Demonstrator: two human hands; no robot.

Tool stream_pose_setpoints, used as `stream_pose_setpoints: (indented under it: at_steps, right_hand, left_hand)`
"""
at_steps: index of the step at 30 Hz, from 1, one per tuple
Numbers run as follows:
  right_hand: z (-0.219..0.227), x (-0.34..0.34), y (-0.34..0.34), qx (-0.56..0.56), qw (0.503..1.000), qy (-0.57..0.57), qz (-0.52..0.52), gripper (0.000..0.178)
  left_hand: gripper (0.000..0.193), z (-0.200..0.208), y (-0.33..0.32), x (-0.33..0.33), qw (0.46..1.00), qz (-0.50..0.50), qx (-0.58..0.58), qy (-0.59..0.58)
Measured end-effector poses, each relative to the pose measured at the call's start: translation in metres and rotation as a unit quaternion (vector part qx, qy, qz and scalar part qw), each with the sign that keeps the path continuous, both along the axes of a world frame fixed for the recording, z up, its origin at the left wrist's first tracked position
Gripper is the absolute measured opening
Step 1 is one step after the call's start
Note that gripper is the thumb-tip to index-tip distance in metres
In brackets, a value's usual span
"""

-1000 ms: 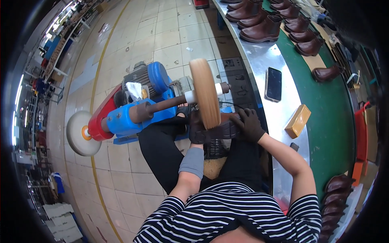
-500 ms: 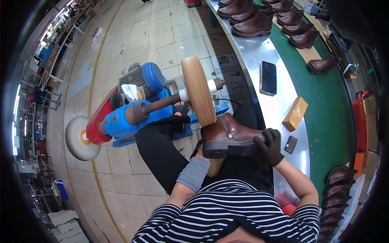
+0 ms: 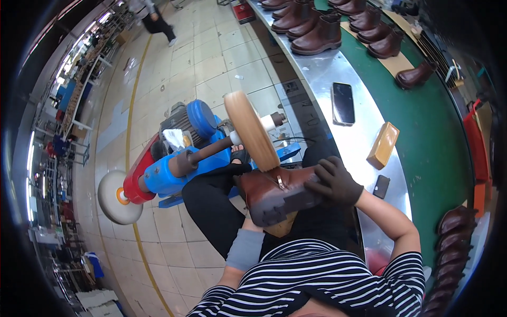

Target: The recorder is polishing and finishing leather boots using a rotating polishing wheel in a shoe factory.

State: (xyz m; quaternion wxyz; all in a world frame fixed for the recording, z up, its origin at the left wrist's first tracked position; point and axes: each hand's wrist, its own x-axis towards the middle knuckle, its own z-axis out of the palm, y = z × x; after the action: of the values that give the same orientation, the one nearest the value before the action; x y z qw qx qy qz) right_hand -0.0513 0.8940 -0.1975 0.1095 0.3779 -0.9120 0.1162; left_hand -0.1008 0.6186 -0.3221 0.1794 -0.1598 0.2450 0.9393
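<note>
Head view, looking down at a seated person in a striped top and black trousers. The right hand (image 3: 335,182), in a dark glove, is closed over the upper side of a brown leather boot (image 3: 279,191), gripping it. The boot lies on its side over the person's lap, its dark treaded sole turned toward the camera, its upper edge touching the lower rim of a tan buffing wheel (image 3: 251,130). The left hand is hidden under the boot; only the forearm w/ a grey cuff (image 3: 244,249) shows, so its grip cannot be told.

The wheel sits on the shaft of a blue polishing machine (image 3: 177,166) w/ a red base, standing on the tiled floor just in front of the knees. A white round pad (image 3: 117,196) is at the machine's far left end.

To the right runs a long metal counter (image 3: 327,74) w/ a green belt. On it: a black phone (image 3: 343,103), a tan block (image 3: 383,145), a small dark card-like item (image 3: 381,186) near the right elbow. Rows of brown boots (image 3: 317,37) stand at the counter's far end; more dark boots (image 3: 454,238) at the lower right rim. Another person walks away at the top left, well apart.
</note>
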Motion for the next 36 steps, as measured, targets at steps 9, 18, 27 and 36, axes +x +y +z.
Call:
stream_pose_setpoints:
  at_steps: [9,18,27,36]
  right_hand:
    - [0.009,0.071,0.024,-0.644,0.713,-0.137,-0.241,0.099]
    - [-0.011,0.152,0.196,-0.968,0.241,-0.035,-0.057,0.074]
    - [-0.055,0.306,0.365,-0.966,0.179,0.184,0.024,0.070]
    - [-0.116,0.274,0.381,-0.835,-0.084,0.512,-0.182,0.046]
  left_hand:
    - [0.076,0.179,0.071,0.003,0.935,-0.121,0.122,0.309]
    - [0.045,0.146,0.113,0.032,0.828,-0.429,-0.247,0.265]
    - [0.037,0.064,0.084,0.018,0.762,-0.505,-0.372,0.163]
    - [0.040,0.029,0.087,0.016,0.757,-0.527,-0.375,0.092]
